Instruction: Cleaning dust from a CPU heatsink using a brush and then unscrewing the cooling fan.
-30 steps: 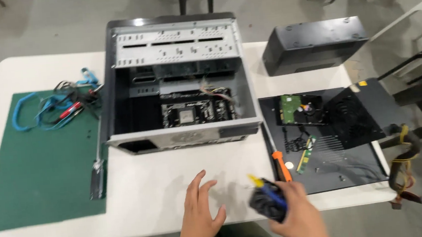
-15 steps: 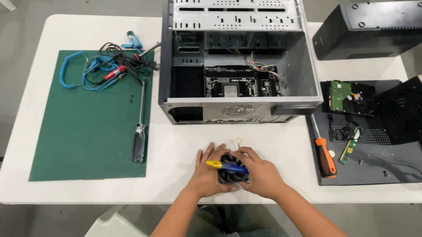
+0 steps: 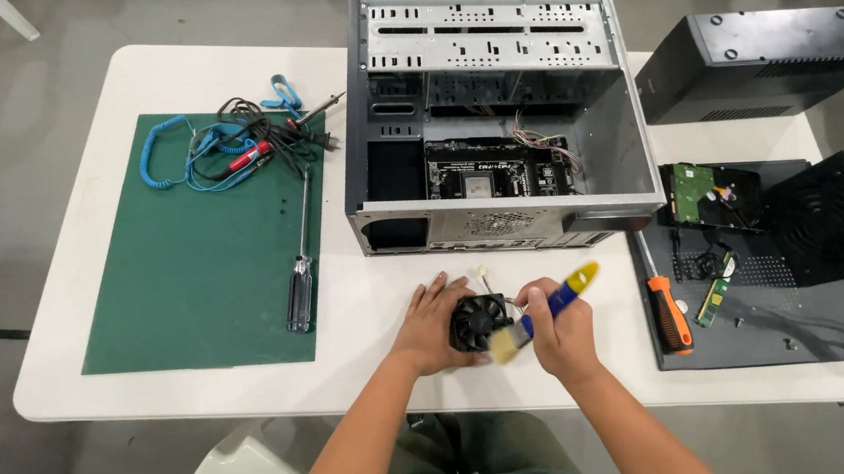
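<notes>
A small black cooling fan (image 3: 479, 322) lies on the white table (image 3: 108, 76) near its front edge. My left hand (image 3: 431, 324) grips the fan from its left side. My right hand (image 3: 562, 328) holds a brush (image 3: 548, 309) with a blue and yellow handle, its pale bristles resting against the fan's lower right edge. Just behind both hands stands an open grey computer case (image 3: 492, 111) with a motherboard (image 3: 495, 173) inside.
A green mat (image 3: 193, 265) at the left carries coiled blue cables and probes (image 3: 224, 147); a black screwdriver (image 3: 298, 277) lies on its right edge. At the right a black side panel (image 3: 757, 291) holds an orange screwdriver (image 3: 669, 308), a hard drive (image 3: 705, 195) and a memory stick (image 3: 715, 301). A black box (image 3: 760, 65) sits behind.
The view has closed in on the table. My right hand has tilted the brush so its bristles now touch the fan, and my left hand has settled on the fan's left side.
</notes>
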